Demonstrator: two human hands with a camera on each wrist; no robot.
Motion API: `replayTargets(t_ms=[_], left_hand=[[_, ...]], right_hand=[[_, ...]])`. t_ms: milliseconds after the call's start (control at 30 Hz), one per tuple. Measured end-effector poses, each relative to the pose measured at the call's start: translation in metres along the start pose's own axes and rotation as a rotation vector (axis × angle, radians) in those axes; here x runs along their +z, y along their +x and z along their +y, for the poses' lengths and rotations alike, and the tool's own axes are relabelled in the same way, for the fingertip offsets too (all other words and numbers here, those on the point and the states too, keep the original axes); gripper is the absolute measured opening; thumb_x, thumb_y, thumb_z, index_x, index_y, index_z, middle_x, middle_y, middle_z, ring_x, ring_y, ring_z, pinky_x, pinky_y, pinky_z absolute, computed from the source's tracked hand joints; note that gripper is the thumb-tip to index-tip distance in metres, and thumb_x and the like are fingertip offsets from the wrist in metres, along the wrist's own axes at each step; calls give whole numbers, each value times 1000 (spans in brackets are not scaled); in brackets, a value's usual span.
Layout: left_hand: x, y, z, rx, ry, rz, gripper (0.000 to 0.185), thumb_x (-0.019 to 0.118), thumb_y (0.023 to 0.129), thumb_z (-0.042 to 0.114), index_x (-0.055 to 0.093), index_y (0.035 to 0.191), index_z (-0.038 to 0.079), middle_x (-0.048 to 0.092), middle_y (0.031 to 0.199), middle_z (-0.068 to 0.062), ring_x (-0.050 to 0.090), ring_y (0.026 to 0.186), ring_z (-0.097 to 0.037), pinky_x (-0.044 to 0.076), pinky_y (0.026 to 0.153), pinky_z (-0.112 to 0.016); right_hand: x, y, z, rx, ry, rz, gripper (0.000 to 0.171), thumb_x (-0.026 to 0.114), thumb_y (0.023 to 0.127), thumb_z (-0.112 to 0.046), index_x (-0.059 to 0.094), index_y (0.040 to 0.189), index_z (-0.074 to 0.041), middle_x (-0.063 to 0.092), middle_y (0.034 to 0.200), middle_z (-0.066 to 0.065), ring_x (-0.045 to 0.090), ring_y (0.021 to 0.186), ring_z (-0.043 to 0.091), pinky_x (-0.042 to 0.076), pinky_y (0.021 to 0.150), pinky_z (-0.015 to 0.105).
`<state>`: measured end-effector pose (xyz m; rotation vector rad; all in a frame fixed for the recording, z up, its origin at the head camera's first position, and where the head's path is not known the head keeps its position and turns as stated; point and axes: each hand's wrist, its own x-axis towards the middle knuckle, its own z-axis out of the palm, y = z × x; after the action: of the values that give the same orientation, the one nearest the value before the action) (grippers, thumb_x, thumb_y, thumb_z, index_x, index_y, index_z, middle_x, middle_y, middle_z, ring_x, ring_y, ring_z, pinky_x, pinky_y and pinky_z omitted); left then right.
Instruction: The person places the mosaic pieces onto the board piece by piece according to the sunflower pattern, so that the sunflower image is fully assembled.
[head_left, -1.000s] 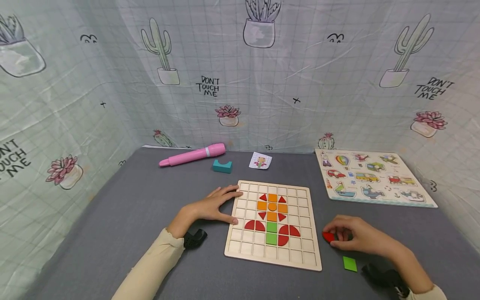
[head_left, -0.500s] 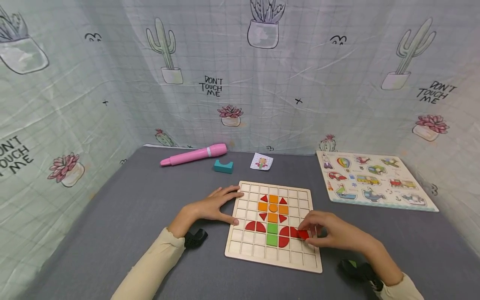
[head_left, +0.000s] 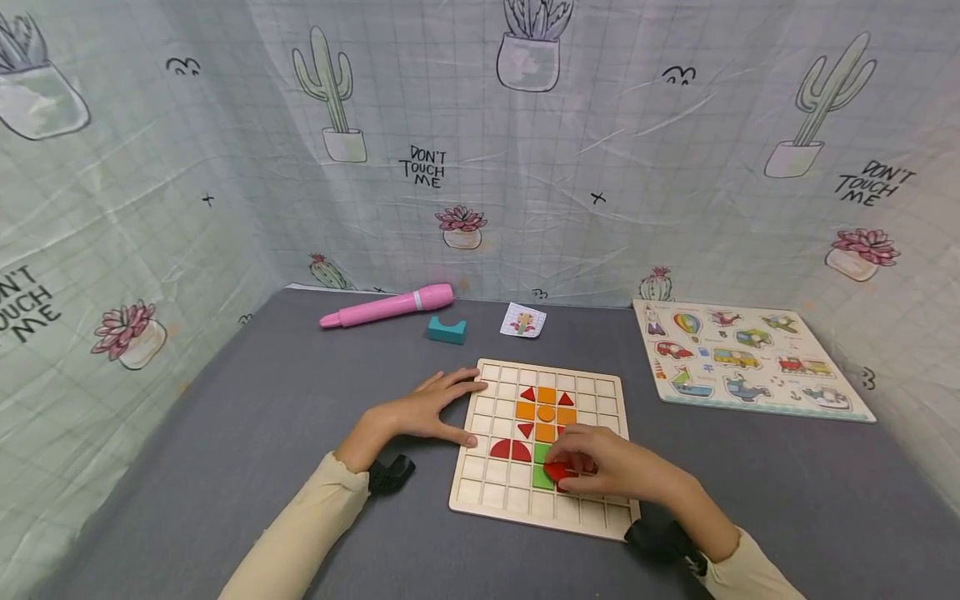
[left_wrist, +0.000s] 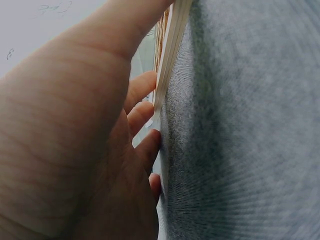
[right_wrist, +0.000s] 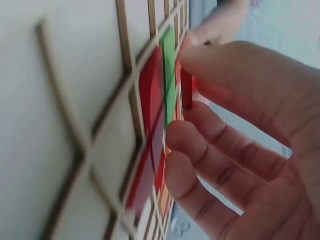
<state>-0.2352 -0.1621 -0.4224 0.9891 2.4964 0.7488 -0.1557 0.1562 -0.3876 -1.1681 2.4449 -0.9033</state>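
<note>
Grey felt tabletop (head_left: 225, 433), pale grid cloth backdrop (head_left: 637, 125) printed with cacti, even light

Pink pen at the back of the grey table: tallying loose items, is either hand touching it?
No, the pink pen lies apart from both hands.

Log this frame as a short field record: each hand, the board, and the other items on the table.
left hand: flat on the table, fingers against the grid board's left edge
right hand: pinches a red piece over the board
grid board: wooden, holds orange, red and green pieces
far side: pink pen, teal block, small card
right side: vehicle puzzle
</note>
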Motion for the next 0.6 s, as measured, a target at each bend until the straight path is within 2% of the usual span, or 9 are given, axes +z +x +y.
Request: replayTargets(t_ms=[333,600], left_hand=[[-1,0,2,-12,9,1,85,75,83,46,35,152,17,19,161,-8,15,149,-28,2,120,-52],[-2,-1,3,-9,10,0,84,75,83,45,36,152,17,20,161,-8,15,149,-28,3,120,-52]], right_hand=[[18,23,-16,-1,-96,-2,12,74,88,-18,71,98,-15,59,89,-9,47,71,1,44,64,17],[26,34,-22,89,-154,65,13,78,84,-19,72,94,-12,60,90,-6,47,73,4,44,64,19]])
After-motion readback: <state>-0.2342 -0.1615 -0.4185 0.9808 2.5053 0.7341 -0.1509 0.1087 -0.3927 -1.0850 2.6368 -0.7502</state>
